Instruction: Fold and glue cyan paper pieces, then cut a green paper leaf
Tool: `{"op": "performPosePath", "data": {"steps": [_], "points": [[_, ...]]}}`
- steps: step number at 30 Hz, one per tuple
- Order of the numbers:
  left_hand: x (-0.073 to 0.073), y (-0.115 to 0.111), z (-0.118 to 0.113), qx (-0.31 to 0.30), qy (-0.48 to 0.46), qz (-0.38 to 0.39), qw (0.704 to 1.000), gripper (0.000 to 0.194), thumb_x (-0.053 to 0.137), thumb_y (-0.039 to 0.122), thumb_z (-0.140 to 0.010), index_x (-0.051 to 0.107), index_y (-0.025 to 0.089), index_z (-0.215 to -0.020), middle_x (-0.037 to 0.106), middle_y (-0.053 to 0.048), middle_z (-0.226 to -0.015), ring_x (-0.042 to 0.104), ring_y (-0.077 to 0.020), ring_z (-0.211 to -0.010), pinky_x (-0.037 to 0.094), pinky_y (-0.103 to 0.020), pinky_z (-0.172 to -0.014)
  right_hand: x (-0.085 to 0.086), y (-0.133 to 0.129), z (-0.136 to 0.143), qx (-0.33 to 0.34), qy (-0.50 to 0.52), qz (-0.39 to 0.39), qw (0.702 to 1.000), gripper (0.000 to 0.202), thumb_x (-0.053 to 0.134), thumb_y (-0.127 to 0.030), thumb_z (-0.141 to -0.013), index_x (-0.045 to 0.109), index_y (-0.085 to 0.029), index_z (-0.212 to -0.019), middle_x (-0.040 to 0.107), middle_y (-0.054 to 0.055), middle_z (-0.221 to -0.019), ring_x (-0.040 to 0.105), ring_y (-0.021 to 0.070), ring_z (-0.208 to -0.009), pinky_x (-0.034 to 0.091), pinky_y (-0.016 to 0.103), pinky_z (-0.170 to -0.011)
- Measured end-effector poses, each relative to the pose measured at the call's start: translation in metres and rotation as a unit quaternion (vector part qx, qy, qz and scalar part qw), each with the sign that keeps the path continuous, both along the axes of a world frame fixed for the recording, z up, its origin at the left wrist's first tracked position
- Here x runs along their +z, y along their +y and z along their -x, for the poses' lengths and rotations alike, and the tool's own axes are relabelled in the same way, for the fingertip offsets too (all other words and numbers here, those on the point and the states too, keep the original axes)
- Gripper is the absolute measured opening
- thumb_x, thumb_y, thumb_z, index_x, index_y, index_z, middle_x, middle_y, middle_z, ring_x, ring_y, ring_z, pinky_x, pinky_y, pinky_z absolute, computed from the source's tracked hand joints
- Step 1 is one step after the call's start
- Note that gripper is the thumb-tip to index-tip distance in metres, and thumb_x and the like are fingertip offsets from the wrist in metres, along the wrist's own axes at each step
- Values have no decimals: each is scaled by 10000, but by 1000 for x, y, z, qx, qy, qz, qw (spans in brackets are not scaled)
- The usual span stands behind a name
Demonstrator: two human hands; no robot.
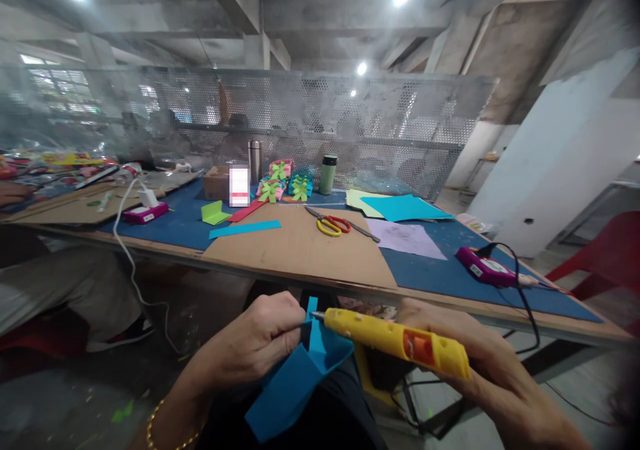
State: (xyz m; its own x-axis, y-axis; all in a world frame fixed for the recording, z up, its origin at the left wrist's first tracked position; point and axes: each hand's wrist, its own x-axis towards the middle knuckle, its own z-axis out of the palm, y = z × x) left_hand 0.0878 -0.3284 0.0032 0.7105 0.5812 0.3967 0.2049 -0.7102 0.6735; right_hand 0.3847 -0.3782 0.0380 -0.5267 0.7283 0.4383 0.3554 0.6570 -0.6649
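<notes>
Blue paper (300,377) is hanging over the lap (330,427), folded with an open pocket, below the near edge of the table (425,282), and the left hand (265,337) is pinching it near its upper left, thumb against bent fingers, leaving the lower flap (277,407) dangling free toward the camera and the narrow tab (313,303) standing just right of the fingertips. Right there the nozzle (319,315) is meeting that tab, or all but touching it, can't tell which, while the right hand (485,350) is gripping the yellow gun (380,330) from behind, with the finger ends lost to view. And here's where trouble could be brewing: those left fingertips are sitting just beside the nozzle, so a slip of either hand could be burning skin if that tip is hot. That flap is getting no support, so it could be swinging and skewing the folds; too hard a nudge could be bending the thin tab. Farther out, cardboard (280,257) is covering the table's middle, scissors (324,219) are lying on it, a blue strip (245,229) is crossing its left edge, sheets (405,207) are overlapping at the right, and a purple box (485,268) is sitting beyond, its black cord drooping off the table.
</notes>
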Motion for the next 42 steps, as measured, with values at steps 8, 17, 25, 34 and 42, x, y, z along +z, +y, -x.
{"op": "performPosePath", "data": {"steps": [8,17,25,34,42], "points": [[0,0,0,7,6,-2,1000,380,377,317,-1017,526,167,-701,541,-23,-740,487,-142,-738,379,-271,-691,7,2,2,23,0,-9,1000,319,510,-510,-952,661,-241,-874,554,51,-711,504,199,-603,404,322,-536],[0,1,1,4,8,2,1000,374,380,319,-1018,520,167,-707,539,-20,-734,491,-146,-754,373,-272,-708,-1,3,-1,5,17,-4,1000,325,537,-512,-945,629,-218,-842,560,42,-725,518,178,-617,408,300,-544],[-1,1,1,0,5,2,1000,390,360,354,-1027,531,168,-730,547,-28,-754,492,-151,-765,382,-274,-719,-5,4,-3,16,14,27,999,333,506,-491,-954,650,-192,-932,604,67,-807,566,199,-702,466,309,-615],[0,1,1,7,12,-3,1000,372,375,311,-1014,513,165,-701,546,-23,-742,486,-148,-756,373,-276,-714,-1,2,-1,13,21,-15,1000,306,544,-513,-944,629,-231,-858,552,22,-740,507,168,-632,391,283,-570],[2,0,0,-1,12,-1,1000,362,380,305,-1017,522,165,-715,546,-18,-752,483,-142,-761,368,-268,-711,-2,2,-2,9,-2,12,1000,360,474,-514,-956,647,-201,-919,580,59,-779,539,194,-676,425,303,-591]]}}
